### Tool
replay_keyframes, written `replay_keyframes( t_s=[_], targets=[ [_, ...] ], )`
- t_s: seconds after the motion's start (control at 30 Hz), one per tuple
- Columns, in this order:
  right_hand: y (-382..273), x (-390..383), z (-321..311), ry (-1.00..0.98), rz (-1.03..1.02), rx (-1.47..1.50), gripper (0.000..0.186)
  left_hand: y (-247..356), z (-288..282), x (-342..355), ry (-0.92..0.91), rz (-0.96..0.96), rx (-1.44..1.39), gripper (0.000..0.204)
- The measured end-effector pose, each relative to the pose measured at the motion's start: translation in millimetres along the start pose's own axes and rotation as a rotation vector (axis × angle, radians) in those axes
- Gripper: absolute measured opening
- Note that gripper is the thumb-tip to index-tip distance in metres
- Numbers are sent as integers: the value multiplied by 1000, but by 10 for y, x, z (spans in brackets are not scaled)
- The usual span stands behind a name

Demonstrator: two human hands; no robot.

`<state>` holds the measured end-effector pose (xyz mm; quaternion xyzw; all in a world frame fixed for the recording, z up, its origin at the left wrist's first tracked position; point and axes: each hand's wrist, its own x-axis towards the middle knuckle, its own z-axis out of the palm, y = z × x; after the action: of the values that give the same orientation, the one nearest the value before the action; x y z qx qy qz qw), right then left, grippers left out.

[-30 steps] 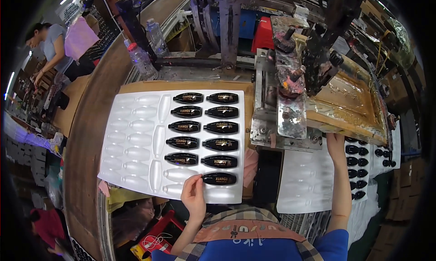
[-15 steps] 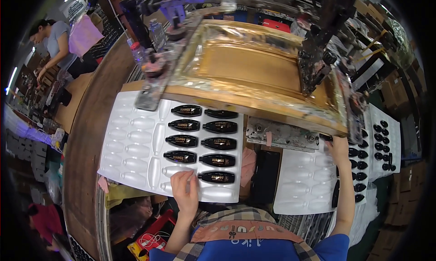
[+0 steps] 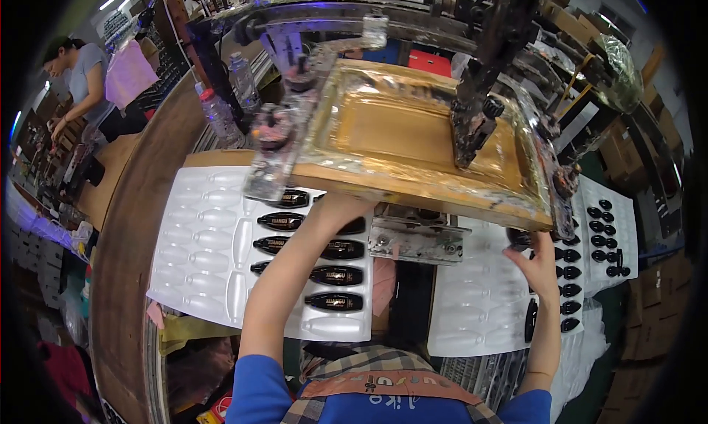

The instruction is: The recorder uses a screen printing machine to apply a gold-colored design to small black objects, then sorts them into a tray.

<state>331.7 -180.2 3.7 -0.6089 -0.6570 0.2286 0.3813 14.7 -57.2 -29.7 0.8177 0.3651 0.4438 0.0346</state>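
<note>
My left hand (image 3: 346, 207) reaches forward over the left white tray (image 3: 199, 247), and its fingers are hidden beneath the wooden screen-printing frame (image 3: 420, 188). Glossy black oval cases (image 3: 335, 275) with gold print lie in two columns on that tray, partly covered by my forearm. At the frame's near right corner, my right hand (image 3: 540, 265) is closed around a black oval case (image 3: 518, 237), thumb and fingers on its sides. Between the trays, a metal fixture (image 3: 417, 240) sits under the frame's front edge.
A second white moulded tray (image 3: 476, 299) lies right of the fixture, with black pieces (image 3: 568, 273) on the sheet beyond. Clear bottles (image 3: 219, 118) stand at the left of the press. A machine arm (image 3: 479, 114) hangs over the frame. Another person (image 3: 85, 77) works at the far left.
My left hand has moved from the tray's near edge forward and right, under the frame. My right hand has drawn slightly back, with a black case now showing in it. The view has shifted a little.
</note>
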Motion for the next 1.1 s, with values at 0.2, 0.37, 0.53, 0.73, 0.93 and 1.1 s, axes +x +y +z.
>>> replay_keyframes(
  t_s=[0.2,0.37,0.53,0.73,0.93,1.1],
  targets=[
    [-352,198,123,-99,-28,-53,63,-443,225,424,-66,-215,-930,20],
    [-476,527,488,-230,64,73,50,-43,-237,640,-45,-387,-1070,18],
    [-801,561,835,-283,-177,-125,42,70,-791,-352,506,-692,-901,23],
    [-848,498,778,-377,58,-243,34,571,-829,-1714,526,-845,-743,17],
    [317,342,364,74,70,-66,31,1028,-492,-2278,477,-960,-816,19],
    [642,326,318,82,-55,-172,31,1053,-388,-2473,490,-955,-772,17]
  ],
)
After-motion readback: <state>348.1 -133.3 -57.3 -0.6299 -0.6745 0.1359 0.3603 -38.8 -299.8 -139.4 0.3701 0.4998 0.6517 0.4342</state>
